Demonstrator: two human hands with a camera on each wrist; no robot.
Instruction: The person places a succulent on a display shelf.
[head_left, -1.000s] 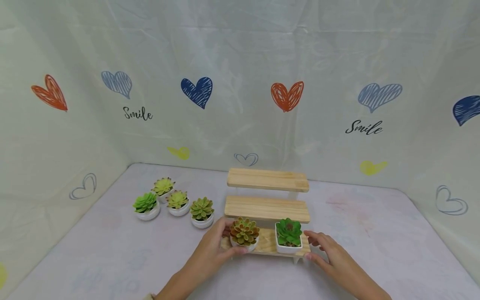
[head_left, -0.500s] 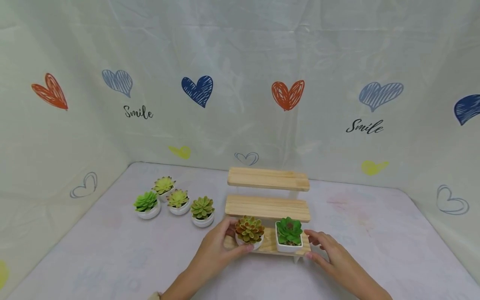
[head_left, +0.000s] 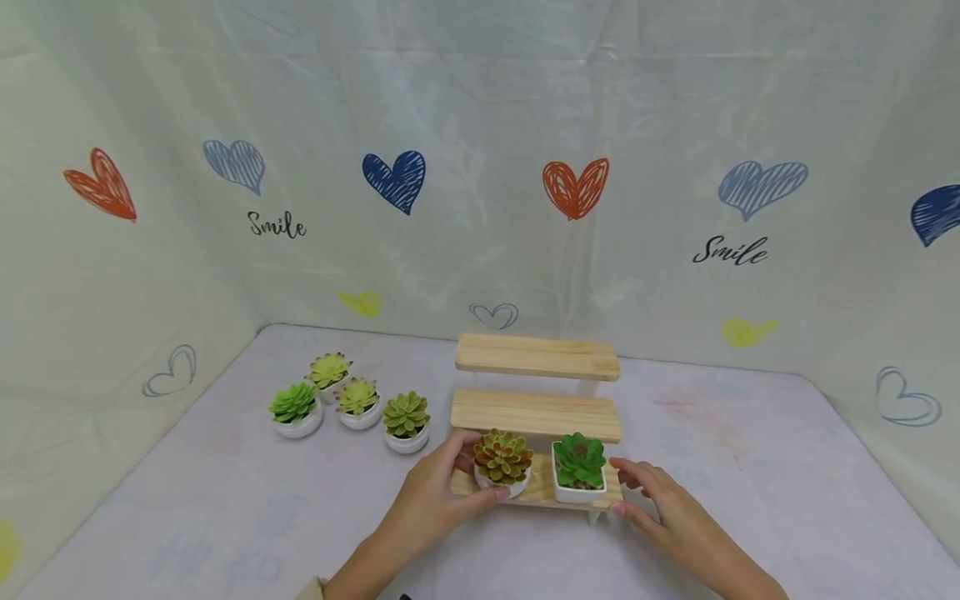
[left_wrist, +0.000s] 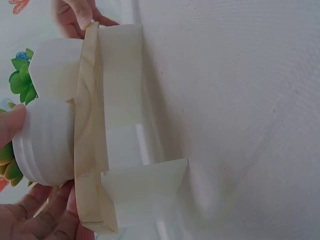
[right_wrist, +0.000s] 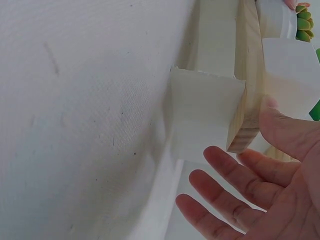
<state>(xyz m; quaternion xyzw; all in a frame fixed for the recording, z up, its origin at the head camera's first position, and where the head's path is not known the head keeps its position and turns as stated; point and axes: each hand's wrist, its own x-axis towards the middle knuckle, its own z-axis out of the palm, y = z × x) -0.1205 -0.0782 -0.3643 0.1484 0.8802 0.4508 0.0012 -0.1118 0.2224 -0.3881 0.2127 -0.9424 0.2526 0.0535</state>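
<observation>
My left hand [head_left: 438, 492] holds a small round white pot with a brown-green succulent [head_left: 502, 457], thumb at its front and fingers behind. The pot stands on the lowest board of a three-tier wooden plant stand [head_left: 534, 410]. Beside it on that board is a square white pot with a dark green succulent [head_left: 579, 462]. My right hand [head_left: 660, 504] holds the board's right end, with the thumb at the front corner and the index finger farther back. In the right wrist view, its other fingers [right_wrist: 220, 187] spread loosely below the board end [right_wrist: 245, 135].
Several succulents in round white pots stand on the table left of the stand, the nearest being an olive-green one [head_left: 407, 421]. Farther left is a bright green one [head_left: 295, 408]. A white curtain [head_left: 480, 250] with printed hearts hangs behind the table.
My left hand has slid the round pot a little to the right along the lowest board, closer to the square pot. The right hand has stayed at the board's end.
</observation>
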